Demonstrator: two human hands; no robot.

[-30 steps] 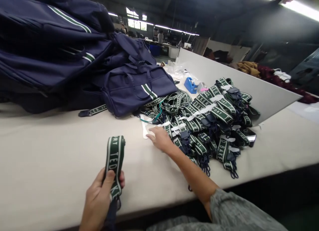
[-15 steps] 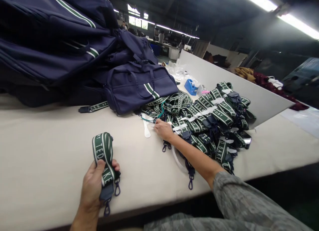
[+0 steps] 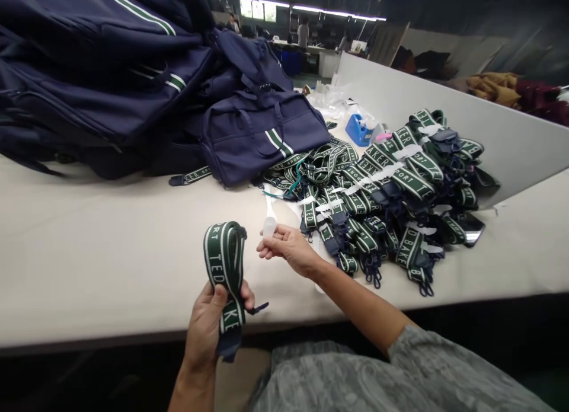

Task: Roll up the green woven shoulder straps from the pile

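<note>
Long strip lights ran across the dim workshop behind a pale table (image 3: 89,252) that filled most of the view. Navy bags (image 3: 102,74) were heaped at its far left, the nearest one (image 3: 262,133) lying on its side with a green and white stripe showing. Just right of it spread a pile of green straps (image 3: 382,187) with white lettering, many folded and bound with white ties, their dark clips hanging toward the table edge. A blue tape dispenser (image 3: 358,129) sat beyond the pile, near a white board (image 3: 466,127) standing along the table's right side.

At the near edge, the left hand (image 3: 213,323) was closed around a folded strap (image 3: 224,270), thumb pressed across its front, the loop standing upright above the fist and a dark clip poking out to the right. The right hand (image 3: 288,249), just beside it, pinched a white plastic tie (image 3: 269,225) between thumb and fingertips, raised a little above the table and close to the strap's top.
</note>
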